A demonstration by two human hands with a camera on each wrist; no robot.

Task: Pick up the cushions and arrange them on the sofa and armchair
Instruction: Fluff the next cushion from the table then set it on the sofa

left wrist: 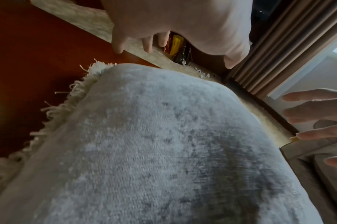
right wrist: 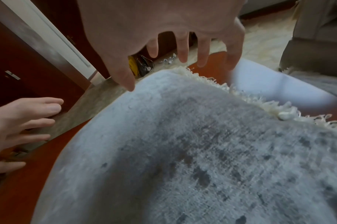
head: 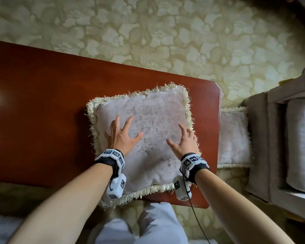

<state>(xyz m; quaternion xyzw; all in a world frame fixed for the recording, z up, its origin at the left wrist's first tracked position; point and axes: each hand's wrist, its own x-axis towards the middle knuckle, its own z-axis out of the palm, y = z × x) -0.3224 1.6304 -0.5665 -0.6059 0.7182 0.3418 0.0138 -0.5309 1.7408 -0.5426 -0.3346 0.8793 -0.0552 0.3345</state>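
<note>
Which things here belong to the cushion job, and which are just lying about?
Part of the job:
fringed cushion on the table
second cushion on the floor
armchair

Lying about:
table
carpet
curtain
yellow packet

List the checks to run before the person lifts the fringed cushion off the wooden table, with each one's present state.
1. Fringed cushion lies flat on the wooden table: ok.
2. Left hand open above the cushion, fingers spread: ok.
3. Right hand open above it too: ok.
4. Grip made on the cushion: not ok, neither hand holds it.
5. Hands touching the fabric: cannot tell.
6. Second cushion on the floor beside the armchair, clear of the lift: ok.
</note>
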